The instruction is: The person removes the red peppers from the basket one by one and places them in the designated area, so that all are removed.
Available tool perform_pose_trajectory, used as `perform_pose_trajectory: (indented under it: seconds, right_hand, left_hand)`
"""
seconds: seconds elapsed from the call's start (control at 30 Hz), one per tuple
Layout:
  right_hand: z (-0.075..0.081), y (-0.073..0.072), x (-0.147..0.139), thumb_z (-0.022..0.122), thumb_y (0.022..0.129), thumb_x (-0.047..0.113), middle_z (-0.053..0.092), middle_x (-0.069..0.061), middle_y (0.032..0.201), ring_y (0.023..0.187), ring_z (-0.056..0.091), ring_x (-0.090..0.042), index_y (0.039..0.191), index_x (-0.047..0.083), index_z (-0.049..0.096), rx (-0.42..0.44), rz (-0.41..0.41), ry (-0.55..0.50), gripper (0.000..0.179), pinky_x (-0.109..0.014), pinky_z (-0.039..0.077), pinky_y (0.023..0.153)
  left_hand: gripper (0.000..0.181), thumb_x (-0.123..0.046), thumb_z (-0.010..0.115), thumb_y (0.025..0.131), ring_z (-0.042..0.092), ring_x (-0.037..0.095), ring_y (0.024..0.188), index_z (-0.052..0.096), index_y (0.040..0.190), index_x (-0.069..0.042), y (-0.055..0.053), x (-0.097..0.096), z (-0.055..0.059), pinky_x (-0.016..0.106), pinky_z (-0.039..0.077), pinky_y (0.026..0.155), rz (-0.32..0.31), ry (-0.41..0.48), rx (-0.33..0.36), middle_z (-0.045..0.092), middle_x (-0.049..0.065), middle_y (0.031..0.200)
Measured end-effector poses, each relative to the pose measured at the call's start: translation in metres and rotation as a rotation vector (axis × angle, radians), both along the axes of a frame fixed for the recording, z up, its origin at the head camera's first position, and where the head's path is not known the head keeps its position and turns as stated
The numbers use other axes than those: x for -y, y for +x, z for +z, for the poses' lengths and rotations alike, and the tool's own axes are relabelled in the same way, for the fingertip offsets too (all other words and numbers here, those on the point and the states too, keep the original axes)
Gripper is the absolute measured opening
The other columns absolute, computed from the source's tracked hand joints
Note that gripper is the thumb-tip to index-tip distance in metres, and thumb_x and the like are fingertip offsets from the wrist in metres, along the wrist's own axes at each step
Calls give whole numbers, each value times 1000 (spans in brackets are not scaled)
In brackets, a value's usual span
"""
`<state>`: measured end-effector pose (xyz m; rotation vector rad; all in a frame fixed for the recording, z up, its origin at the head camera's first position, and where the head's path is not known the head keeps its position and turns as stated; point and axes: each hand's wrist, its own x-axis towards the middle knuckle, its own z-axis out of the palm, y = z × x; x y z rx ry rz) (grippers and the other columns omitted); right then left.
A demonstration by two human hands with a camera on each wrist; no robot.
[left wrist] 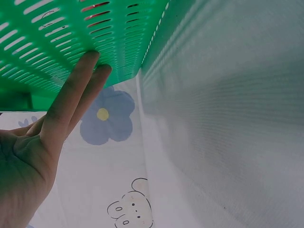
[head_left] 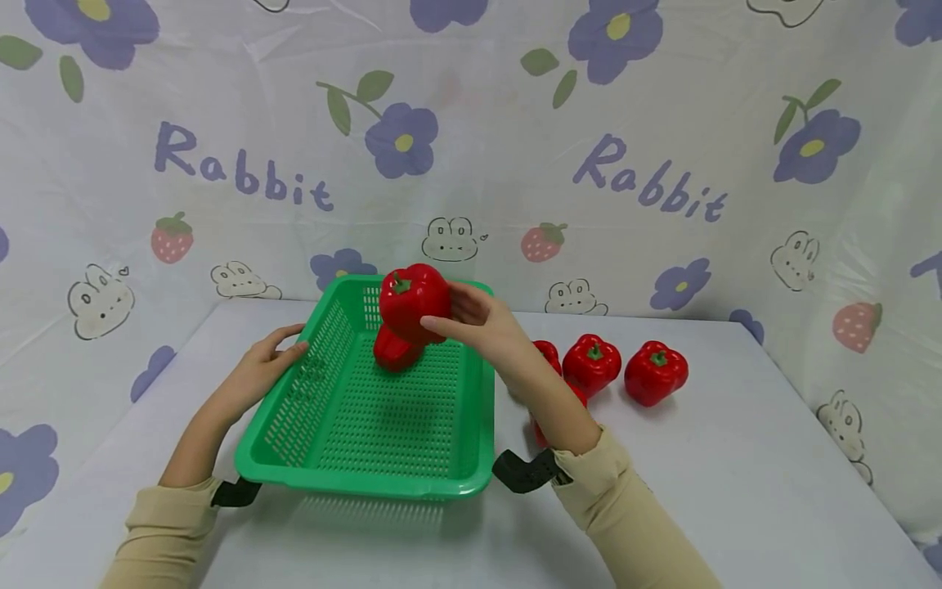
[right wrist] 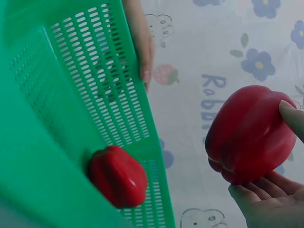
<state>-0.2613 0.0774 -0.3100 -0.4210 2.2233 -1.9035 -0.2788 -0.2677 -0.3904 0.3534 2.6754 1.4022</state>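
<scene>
My right hand (head_left: 486, 327) grips a glossy red bell pepper (head_left: 414, 298) by its side, thumb and fingers around it, above the far part of a green plastic basket (head_left: 353, 483). In the right wrist view the held pepper (right wrist: 251, 133) has its lobed end toward the lower left. Inside the basket another red bell pepper (head_left: 396, 350) lies on its side, partly behind the held one. My left hand (head_left: 257, 368) rests at the basket's left side, thumb at the rim. Its straight fingers (left wrist: 71, 95) touch the perforated outer wall in the left wrist view.
On the white table (head_left: 736, 458), right of the basket, stand several more bell peppers (head_left: 656, 373), some partly hidden by the right forearm. A white printed cloth (head_left: 471, 164) hangs behind the table. Dark wrist mounts (head_left: 524, 472) sit at both cuffs.
</scene>
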Motion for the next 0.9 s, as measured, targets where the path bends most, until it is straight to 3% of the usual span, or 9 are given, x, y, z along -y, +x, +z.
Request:
perform_pose_trajectory:
  seconds: [0.43,0.9]
  right_hand:
    - [-12,12,-44,74,85,40,52,9,145,138,47,-15,146,32,42,12,-68,23,69,-50,38,112]
    - [-23,33,-90,72,88,38,41,-1,155,145,38,-23,154,23,30,74,-147,67,80,-49,37,113]
  left_hand:
    - [64,-38,39,106,66,12,88,18,156,-4,1,1,0,31,54,73,-2,-6,-10,60,33,123]
    - [65,-42,40,105,66,9,86,19,156,-8,-1,4,-1,30,54,76,0,-11,-12,62,30,119]
